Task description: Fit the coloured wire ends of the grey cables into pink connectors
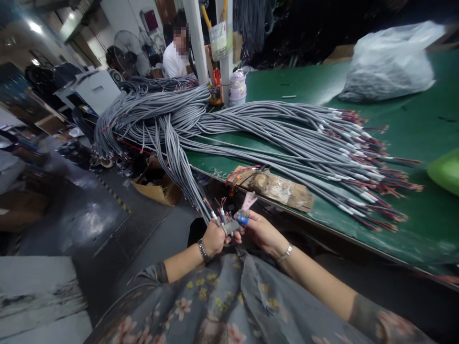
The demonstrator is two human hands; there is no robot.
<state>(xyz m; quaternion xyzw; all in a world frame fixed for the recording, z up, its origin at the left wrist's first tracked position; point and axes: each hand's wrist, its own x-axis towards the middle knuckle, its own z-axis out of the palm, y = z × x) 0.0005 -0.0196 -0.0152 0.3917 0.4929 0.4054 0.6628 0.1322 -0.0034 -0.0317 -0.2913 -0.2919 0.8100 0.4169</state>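
Both hands meet just above my lap, close to the table's front edge. My left hand (214, 238) is closed round the ends of several grey cables (191, 184) that hang from the table; thin coloured wires (222, 210) fan out above the fingers. Grey wrapping covers a digit there. My right hand (263, 233), with blue tape round one finger, is pinched beside those wire ends. A pale pinkish strip (248, 200) sticks up by its fingertips; what exactly the fingertips hold is too small to make out.
A big bundle of grey cables (272, 119) with stripped ends spreads over the green table (423, 239). A taped cardboard piece (287, 188) lies at the edge. Behind are a plastic bag (390, 67), a lilac bottle (237, 88) and a person in white (174, 61). A carton (158, 184) stands below.
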